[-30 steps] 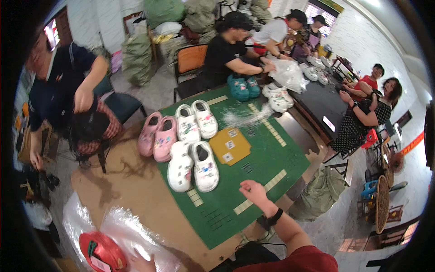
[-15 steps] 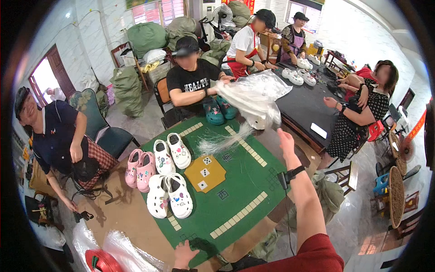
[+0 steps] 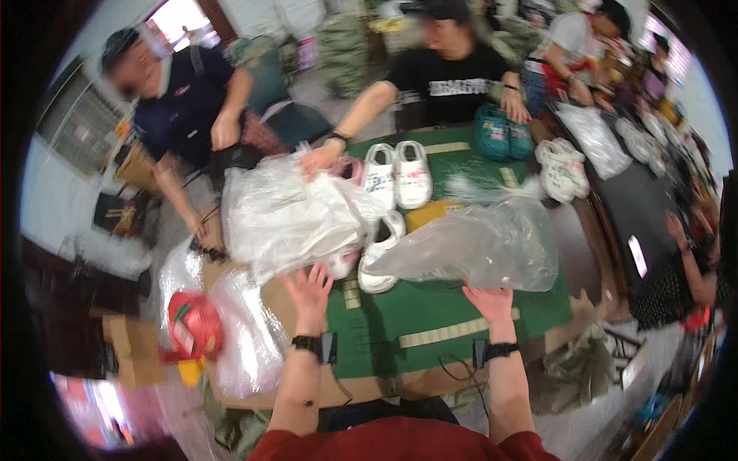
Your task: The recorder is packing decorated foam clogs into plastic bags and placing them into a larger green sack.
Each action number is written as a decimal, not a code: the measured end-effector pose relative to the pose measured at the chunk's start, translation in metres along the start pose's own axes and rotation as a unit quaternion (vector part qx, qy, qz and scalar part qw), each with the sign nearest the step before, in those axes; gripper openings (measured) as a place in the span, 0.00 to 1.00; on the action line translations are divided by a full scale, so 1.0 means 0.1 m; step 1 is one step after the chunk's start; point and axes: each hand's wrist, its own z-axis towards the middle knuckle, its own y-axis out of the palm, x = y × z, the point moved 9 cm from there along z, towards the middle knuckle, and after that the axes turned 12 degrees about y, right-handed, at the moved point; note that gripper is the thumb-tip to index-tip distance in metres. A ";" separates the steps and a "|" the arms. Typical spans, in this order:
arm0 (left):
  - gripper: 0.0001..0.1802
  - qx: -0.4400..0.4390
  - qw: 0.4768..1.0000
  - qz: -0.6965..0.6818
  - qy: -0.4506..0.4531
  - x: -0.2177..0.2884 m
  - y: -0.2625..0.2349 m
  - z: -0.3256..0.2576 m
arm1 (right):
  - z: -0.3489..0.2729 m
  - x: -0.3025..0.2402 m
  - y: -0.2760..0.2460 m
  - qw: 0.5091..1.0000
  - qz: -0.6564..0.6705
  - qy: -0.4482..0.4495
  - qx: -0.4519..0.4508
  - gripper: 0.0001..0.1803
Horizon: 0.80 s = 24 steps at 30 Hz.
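Observation:
Both my hands reach over the near side of the green table mat. My left hand (image 3: pixel 308 298), fingers spread and empty, is just below a crumpled whitish plastic bag (image 3: pixel 288 219). My right hand (image 3: pixel 490 302) is under the near edge of a clear plastic bag (image 3: pixel 484 250); its visible fingers look spread, though the bag partly covers them. White clogs with charms (image 3: pixel 396 177) stand on the mat, and another white clog (image 3: pixel 379 257) lies nearer, partly behind the clear bag. Pink clogs (image 3: pixel 348 170) are mostly covered by the whitish bag.
Across the table, a person in black (image 3: pixel 453 73) has one hand at the whitish bag and the other on teal clogs (image 3: pixel 503 137). White clogs (image 3: pixel 563 170) stand to their side. At left are a red roll (image 3: pixel 196 323), bubble wrap (image 3: pixel 250 338) and a seated person (image 3: pixel 188 100).
My view has turned left. My left hand has moved up beside the bags, and my right hand is now under the clear bag. The plastic bags now lie over the clogs and mat.

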 end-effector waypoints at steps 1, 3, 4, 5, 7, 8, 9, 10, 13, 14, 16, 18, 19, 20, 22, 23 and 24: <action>0.61 0.008 1.000 -0.010 0.006 0.13 -0.11 0.08 | 0.08 0.21 -0.03 0.999 0.007 0.011 0.034 0.34; 0.60 0.024 0.999 0.032 0.018 0.29 -0.49 0.22 | 0.26 0.53 -0.22 0.989 -0.059 0.044 0.127 0.25; 0.60 0.035 0.995 0.086 0.023 0.36 -0.66 0.27 | 0.33 0.67 -0.37 0.977 -0.086 0.059 0.184 0.23; 0.55 0.095 0.989 0.111 0.024 0.40 -0.88 0.32 | 0.43 0.80 -0.45 0.977 -0.095 0.075 0.175 0.23; 0.52 0.045 0.986 0.155 -0.040 0.41 -0.68 0.34 | 0.53 0.83 -0.78 0.963 -0.153 0.071 0.209 0.24; 0.49 -0.007 0.973 0.203 -0.105 0.36 -0.58 0.34 | 0.58 0.88 -0.81 0.963 -0.159 0.074 0.207 0.24; 0.36 0.034 0.976 0.204 -0.073 0.48 -0.84 0.39 | 0.56 0.96 -0.68 0.933 -0.234 0.032 0.270 0.25; 0.36 0.039 0.977 0.199 -0.063 0.60 -0.94 0.47 | 0.49 0.98 -0.48 0.892 -0.305 -0.024 0.332 0.26; 0.35 0.037 0.982 0.176 -0.062 0.63 -1.02 0.76 | 0.49 1.15 -0.08 0.774 -0.519 -0.128 0.338 0.29; 0.34 0.035 0.983 0.169 -0.061 0.71 -1.15 0.80 | 0.50 1.24 0.14 0.679 -0.640 -0.205 0.296 0.30; 0.33 0.041 0.987 0.151 -0.048 0.76 -0.96 1.19 | 0.50 1.78 0.66 0.582 -0.753 -0.205 0.229 0.30; 0.32 0.031 0.990 0.135 -0.037 0.62 -1.00 1.27 | 0.52 2.21 0.93 0.503 -0.811 -0.247 0.167 0.36; 0.32 0.024 0.991 0.129 -0.026 0.61 -1.01 1.35 | 0.57 2.44 0.96 0.419 -0.851 -0.287 0.131 0.38; 0.31 0.020 0.992 0.124 -0.019 0.64 -1.11 1.37 | 0.63 2.66 1.08 0.394 -0.863 -0.288 0.128 0.38; 0.30 0.012 0.993 0.114 -0.013 0.62 -1.16 1.41 | 0.83 2.93 1.13 0.351 -0.882 -0.274 0.155 0.40; 0.30 0.010 0.994 0.109 -0.013 0.59 -1.15 1.50 | 0.91 2.99 1.05 0.349 -0.881 -0.279 0.154 0.40; 0.29 0.010 0.994 0.104 -0.014 0.60 -1.03 1.64 | 1.04 3.03 0.78 0.388 -0.878 -0.215 0.179 0.39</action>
